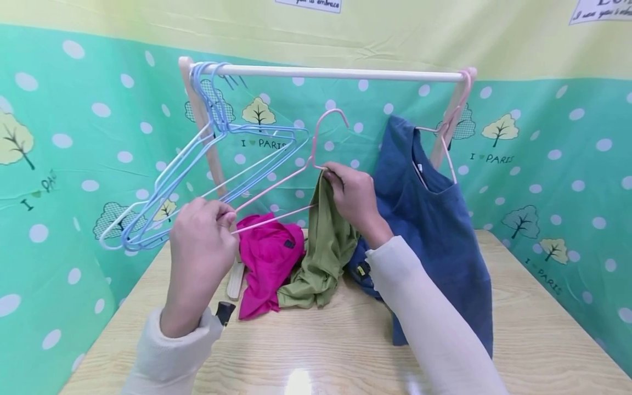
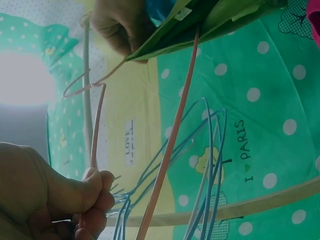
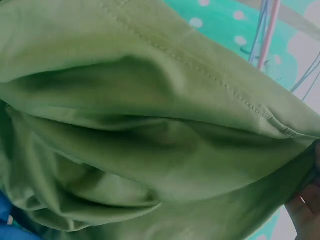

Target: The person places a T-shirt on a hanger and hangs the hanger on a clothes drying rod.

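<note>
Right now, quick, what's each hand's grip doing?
Left grip: closed, holding the thin pink triangular hanger.
Right grip: closed, pinching the olive-green cloth garment.

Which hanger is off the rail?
The pink hanger in the left hand, hook free; the other pink hanger hangs from the rail, as do the blue hangers.

left hand [image 1: 202, 238] raised, fingers [image 2: 102, 200] curled, right hand [image 1: 356, 198] slightly higher, pinching, arms [image 1: 427, 310] reaching forward

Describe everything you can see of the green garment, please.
The green garment looks like soft fabric, creased, with a stitched seam and a pale label inside. The right hand pinches its top edge by the pink hanger, which reaches partly inside. It hangs in folds, its lower part bunched on the table beside the bright pink cloth.
</note>
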Motion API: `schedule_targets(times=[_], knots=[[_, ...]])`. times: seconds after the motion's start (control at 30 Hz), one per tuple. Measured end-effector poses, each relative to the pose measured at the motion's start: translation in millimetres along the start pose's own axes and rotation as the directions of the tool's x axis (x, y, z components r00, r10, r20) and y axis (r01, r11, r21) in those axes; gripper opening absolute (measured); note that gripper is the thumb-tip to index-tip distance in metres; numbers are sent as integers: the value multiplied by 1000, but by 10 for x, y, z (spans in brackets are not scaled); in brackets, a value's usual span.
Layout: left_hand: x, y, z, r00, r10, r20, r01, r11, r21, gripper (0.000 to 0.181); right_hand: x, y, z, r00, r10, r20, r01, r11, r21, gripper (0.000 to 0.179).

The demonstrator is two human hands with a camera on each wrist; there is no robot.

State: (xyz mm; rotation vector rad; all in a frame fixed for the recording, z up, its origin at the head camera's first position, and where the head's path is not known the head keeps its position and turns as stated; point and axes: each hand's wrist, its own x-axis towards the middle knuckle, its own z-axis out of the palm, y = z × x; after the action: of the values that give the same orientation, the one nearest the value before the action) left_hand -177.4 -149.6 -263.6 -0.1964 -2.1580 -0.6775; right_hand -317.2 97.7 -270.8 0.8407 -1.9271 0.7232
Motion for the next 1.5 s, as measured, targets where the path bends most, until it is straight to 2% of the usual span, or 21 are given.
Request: schedule_targets(times=[0.27,0.43,0.53,0.63,0.7,0.77,0.83,0.9,0.97,1.03,1.17,1.3,1.37,1.43,1.5], knots=[[-13,19,42,1000,-7,14,8,1000,-19,7,110,-197,-15,997,-77,-32,78,997,20,18],[-2,-1,77,999,23,31,-23,1000,-9,6,64,-169,-41,995,-88,-50,89,996,22,22],[-1,-1,110,998,42,44,-42,999,2,12,-2,-134,-45,995,-85,-47,85,996,-6,23],[-12,27,172,996,84,11,-84,996,-11,21,-69,-90,-37,997,-66,-35,64,997,-34,23],[-26,60,229,989,143,-37,-145,989,-40,24,-104,-67,-33,998,-48,-28,46,998,-46,23],[-47,102,295,972,222,-81,-229,970,-88,21,-126,-44,-25,999,-31,-22,30,998,-52,24],[-70,146,366,948,304,-97,-315,940,-132,16,-137,-29,-18,1000,-22,-17,21,998,-55,25],[-101,186,444,927,369,-73,-376,910,-176,11,-137,-21,-10,1000,-18,-18,17,998,-52,25],[-137,216,533,913,408,-11,-401,893,-204,10,-130,-18,-4,1000,-19,-23,18,998,-53,24],[-179,230,641,905,420,72,-395,891,-226,12,-119,-22,-4,999,-20,-26,19,998,-53,24],[-266,205,910,888,381,256,-319,913,-254,25,-102,-40,-17,1000,-21,-23,20,998,-56,24],[-340,142,1147,858,335,389,-237,931,-278,34,-100,-58,-30,1000,-16,-19,15,998,-58,24],[-373,112,1234,835,334,437,-225,932,-283,35,-100,-61,-35,1000,-13,-21,12,998,-59,24],[-406,94,1296,805,352,478,-233,928,-291,35,-99,-61,-39,1000,-12,-27,10,998,-58,23],[-435,100,1329,756,381,532,-238,917,-319,31,-94,-54,-41,999,-16,-39,14,998,-54,22]])
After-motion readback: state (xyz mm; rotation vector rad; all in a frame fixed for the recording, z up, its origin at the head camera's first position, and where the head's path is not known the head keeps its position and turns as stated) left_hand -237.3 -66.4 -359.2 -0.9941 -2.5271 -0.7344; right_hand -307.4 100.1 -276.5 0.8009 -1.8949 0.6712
